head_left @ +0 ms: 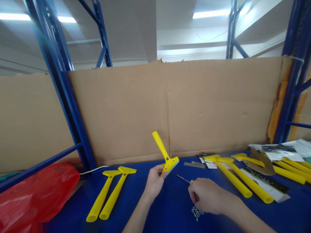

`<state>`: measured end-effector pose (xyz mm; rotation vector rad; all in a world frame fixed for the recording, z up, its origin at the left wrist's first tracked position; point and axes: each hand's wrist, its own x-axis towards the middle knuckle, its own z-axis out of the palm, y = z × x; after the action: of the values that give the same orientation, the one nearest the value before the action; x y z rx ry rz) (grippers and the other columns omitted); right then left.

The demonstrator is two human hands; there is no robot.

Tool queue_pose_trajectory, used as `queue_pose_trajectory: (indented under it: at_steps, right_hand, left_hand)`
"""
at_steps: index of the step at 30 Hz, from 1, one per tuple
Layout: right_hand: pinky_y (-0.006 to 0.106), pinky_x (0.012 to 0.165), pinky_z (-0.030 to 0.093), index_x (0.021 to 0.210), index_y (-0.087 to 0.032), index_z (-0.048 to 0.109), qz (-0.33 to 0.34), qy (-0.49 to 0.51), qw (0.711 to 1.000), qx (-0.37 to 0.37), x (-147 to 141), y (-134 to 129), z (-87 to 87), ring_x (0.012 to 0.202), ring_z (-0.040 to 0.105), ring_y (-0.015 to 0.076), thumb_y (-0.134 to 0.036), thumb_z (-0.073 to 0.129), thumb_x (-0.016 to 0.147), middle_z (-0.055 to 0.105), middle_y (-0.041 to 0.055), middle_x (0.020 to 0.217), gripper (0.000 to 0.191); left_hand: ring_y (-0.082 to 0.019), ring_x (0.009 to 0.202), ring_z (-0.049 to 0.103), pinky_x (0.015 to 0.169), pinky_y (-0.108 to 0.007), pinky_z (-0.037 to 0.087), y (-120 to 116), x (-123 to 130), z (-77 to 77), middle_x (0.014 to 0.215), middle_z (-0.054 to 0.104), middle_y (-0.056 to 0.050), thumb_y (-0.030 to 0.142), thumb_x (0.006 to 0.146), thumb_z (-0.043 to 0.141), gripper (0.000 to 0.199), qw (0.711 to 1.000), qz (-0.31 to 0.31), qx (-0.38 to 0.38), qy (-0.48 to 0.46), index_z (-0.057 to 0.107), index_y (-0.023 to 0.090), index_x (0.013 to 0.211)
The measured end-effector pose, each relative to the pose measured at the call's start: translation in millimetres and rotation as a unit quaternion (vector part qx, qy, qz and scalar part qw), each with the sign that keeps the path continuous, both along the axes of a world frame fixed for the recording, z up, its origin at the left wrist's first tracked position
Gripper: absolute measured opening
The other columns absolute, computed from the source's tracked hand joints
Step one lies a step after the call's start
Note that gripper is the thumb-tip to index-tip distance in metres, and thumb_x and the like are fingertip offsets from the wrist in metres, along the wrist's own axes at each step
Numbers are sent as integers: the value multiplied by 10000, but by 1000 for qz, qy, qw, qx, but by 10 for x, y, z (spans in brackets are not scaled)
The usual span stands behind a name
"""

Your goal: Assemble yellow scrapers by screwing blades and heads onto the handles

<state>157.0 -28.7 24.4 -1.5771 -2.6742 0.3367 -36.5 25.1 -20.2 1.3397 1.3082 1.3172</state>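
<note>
My left hand (155, 183) pinches the head of a yellow scraper (167, 158), whose handle points up and away to the left. A pale metal blade edge shows along the lower right side of that head. In my closed right hand (206, 195) is a screwdriver (184, 179); its thin shaft points left toward the scraper, and the tip is apart from it. Most of the screwdriver's handle is hidden by my fingers. Just below my right hand lies a small pile of screws (197, 213) on the blue surface.
Two yellow scrapers (114, 191) lie at left, beside a red plastic bag (46, 194). More yellow scrapers (235, 178) and printed packaging (264, 183) cover the right. Flat metal blades (194, 164) lie at the back, before a cardboard wall (206, 106) between blue posts (65, 94).
</note>
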Motion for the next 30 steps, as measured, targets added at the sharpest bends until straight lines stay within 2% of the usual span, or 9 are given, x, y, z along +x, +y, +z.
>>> queue_pose_trajectory:
  at_steps: [4, 9, 13, 18, 23, 27, 30]
  right_hand:
    - [212, 550, 360, 719, -199, 727, -8, 53, 998, 23, 10, 42, -91, 703, 640, 167, -10, 516, 586, 723, 42, 740, 313]
    - [211, 648, 414, 752, -184, 713, 14, 140, 989, 43, 8, 156, -212, 738, 609, 155, -49, 506, 708, 685, 36, 746, 251]
    - [215, 607, 425, 703, -175, 691, 14, 212, 975, 67, -48, 210, -254, 610, 581, 122, -62, 510, 747, 648, 23, 715, 218]
    - [209, 521, 449, 684, -178, 626, -21, 331, 942, 57, -141, 240, -340, 508, 559, 101, -78, 519, 744, 620, 1, 672, 159]
    - [241, 501, 512, 662, -178, 611, -65, 467, 881, -40, -222, 289, -452, 506, 603, 128, -191, 583, 701, 589, -17, 602, 49]
    - [272, 507, 541, 667, -167, 639, -71, 539, 835, -88, -249, 309, -469, 495, 604, 131, -318, 657, 651, 589, -18, 595, 153]
    - [272, 504, 541, 637, -167, 640, -80, 547, 830, -74, -240, 320, -476, 493, 598, 130, -341, 684, 637, 587, -19, 573, 180]
  left_hand:
    - [-137, 610, 619, 626, -230, 453, 1, 5, 5, 636, 682, -20, -8, 666, 586, 147, 1000, -7, -8, -5, 660, 117, 691]
    - [-129, 598, 609, 605, -222, 448, -8, 2, 26, 631, 684, -14, -1, 650, 583, 154, 1000, -15, -15, -2, 666, 120, 698]
    - [-152, 652, 629, 638, -237, 466, -15, -12, 20, 680, 707, -32, 37, 622, 609, 142, 999, -36, -5, 5, 682, 118, 713]
    - [-196, 736, 650, 708, -281, 479, -10, -10, -15, 728, 725, -55, 98, 615, 648, 112, 997, -73, 7, 19, 700, 119, 713]
    - [-200, 763, 652, 726, -288, 480, 3, 21, -66, 782, 734, -59, 147, 618, 691, 136, 996, -90, 17, 11, 702, 127, 752]
    - [-204, 785, 646, 752, -297, 475, -4, 32, -79, 813, 730, -67, 201, 613, 718, 174, 992, -125, 19, -2, 693, 132, 771]
    - [-208, 782, 639, 746, -303, 468, -33, 46, -62, 816, 724, -78, 253, 632, 717, 187, 987, -155, 31, 7, 692, 131, 772]
